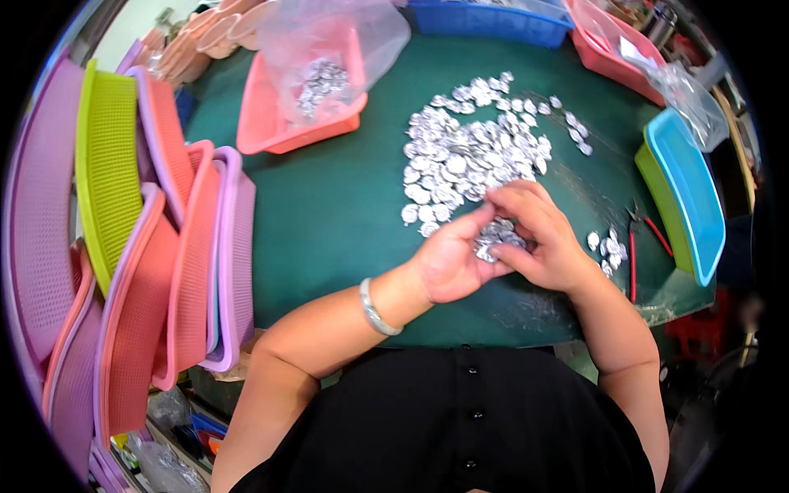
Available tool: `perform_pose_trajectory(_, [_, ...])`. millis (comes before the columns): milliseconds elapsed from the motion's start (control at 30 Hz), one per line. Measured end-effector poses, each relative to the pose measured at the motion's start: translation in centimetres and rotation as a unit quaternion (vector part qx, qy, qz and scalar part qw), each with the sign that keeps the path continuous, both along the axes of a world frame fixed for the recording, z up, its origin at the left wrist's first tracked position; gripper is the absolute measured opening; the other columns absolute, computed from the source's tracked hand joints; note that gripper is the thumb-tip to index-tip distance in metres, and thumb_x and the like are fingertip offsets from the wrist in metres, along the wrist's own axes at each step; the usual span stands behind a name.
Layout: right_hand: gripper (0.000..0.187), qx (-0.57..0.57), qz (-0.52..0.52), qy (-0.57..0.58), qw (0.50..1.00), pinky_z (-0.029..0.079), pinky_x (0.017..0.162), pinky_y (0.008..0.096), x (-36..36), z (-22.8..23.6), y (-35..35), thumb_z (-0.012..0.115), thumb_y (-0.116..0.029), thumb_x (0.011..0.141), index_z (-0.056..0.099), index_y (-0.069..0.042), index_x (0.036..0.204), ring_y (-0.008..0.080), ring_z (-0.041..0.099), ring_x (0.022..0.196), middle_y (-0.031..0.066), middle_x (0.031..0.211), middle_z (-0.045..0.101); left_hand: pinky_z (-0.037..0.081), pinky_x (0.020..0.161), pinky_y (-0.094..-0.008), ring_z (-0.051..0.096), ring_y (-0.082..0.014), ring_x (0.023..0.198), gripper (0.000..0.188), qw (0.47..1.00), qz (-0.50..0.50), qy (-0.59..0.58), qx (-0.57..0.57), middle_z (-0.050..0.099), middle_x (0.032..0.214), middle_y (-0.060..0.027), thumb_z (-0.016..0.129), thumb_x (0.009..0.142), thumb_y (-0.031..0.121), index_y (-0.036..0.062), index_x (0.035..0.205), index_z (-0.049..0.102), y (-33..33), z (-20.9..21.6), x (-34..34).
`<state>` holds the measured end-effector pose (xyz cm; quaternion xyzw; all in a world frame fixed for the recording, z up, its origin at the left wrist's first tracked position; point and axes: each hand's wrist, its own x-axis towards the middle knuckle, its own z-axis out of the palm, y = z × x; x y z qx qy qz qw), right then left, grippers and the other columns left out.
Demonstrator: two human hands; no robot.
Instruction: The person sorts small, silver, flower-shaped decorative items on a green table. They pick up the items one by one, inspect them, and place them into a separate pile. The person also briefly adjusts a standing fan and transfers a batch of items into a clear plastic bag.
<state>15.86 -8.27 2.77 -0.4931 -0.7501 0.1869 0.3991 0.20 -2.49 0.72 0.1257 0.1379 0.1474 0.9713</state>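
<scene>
Several small shiny silver disc-like pieces (497, 232) sit cupped between my hands above the near part of the green table. My left hand (450, 264), with a pale bangle (376, 309) on its wrist, cradles them from below, palm turned up. Curled over them from the right is my right hand (549, 238), its thumb and fingers touching the pieces. Just beyond my hands spreads a big loose pile of the same silver pieces (472, 152). Their exact kind is too small to tell.
Red-handled pliers (632, 259) and a few silver pieces (612, 248) lie at right, beside a blue-and-green basin (690, 197). A pink tub (300, 137) with a plastic bag of silver pieces stands far left. Stacked coloured baskets (115, 181) crowd the left; a blue bin (493, 25) stands behind.
</scene>
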Motion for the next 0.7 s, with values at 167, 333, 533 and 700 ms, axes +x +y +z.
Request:
perform_pose_trajectory(167, [0.052, 0.035, 0.014, 0.02, 0.999, 0.043, 0.081, 0.0361, 0.2, 0.5, 0.1, 0.069, -0.009, 0.066, 0.053, -0.002, 0.115, 0.0295, 0.052, 0.095, 0.0112, 0.098, 0.057, 0.049, 0.076, -0.0333, 0.057, -0.0163, 0.086, 0.026, 0.999, 0.014, 0.03, 0.005, 0.057, 0.095, -0.0058, 0.044, 0.093, 0.028, 0.0092, 0.111, 0.049, 0.2, -1.2, 0.0])
perform_pose_trajectory(333, [0.038, 0.08, -0.061, 0.019, 0.995, 0.045, 0.069, 0.0332, -0.1, 1.0, -0.1, 0.064, -0.002, 0.07, 0.056, -0.001, 0.108, 0.0249, 0.058, 0.077, 0.0094, 0.086, 0.061, 0.035, 0.042, -0.0198, 0.05, -0.0114, 0.06, 0.02, 0.992, -0.001, 0.117, 0.053, 0.052, 0.073, -0.0015, 0.05, 0.091, 0.026, 0.0079, 0.099, 0.054, 1.1, 0.1, -0.3])
perform_pose_trajectory(533, [0.033, 0.209, 0.066, -0.257, 0.941, 0.041, 0.056, 0.0319, -4.5, 11.4, -3.0, 0.065, -0.005, 0.064, 0.059, -0.001, 0.097, 0.0195, 0.051, 0.06, 0.0051, 0.069, 0.054, 0.029, 0.037, -0.0172, 0.044, -0.0093, 0.052, 0.018, 0.995, 0.019, 0.092, 0.04, 0.049, 0.068, -0.0017, 0.048, 0.092, 0.023, 0.0062, 0.098, 0.051, 1.6, -0.1, -1.7])
perform_pose_trajectory(700, [0.033, 0.265, 0.101, -0.328, 0.901, 0.042, 0.059, 0.0335, -6.5, 14.6, -7.4, 0.065, -0.004, 0.065, 0.058, -0.001, 0.097, 0.0218, 0.052, 0.064, 0.0066, 0.074, 0.054, 0.034, 0.04, -0.0179, 0.049, -0.0119, 0.062, 0.016, 0.993, -0.003, 0.121, 0.008, 0.052, 0.075, -0.0056, 0.05, 0.089, 0.017, 0.004, 0.097, 0.054, 2.1, 0.4, -0.7])
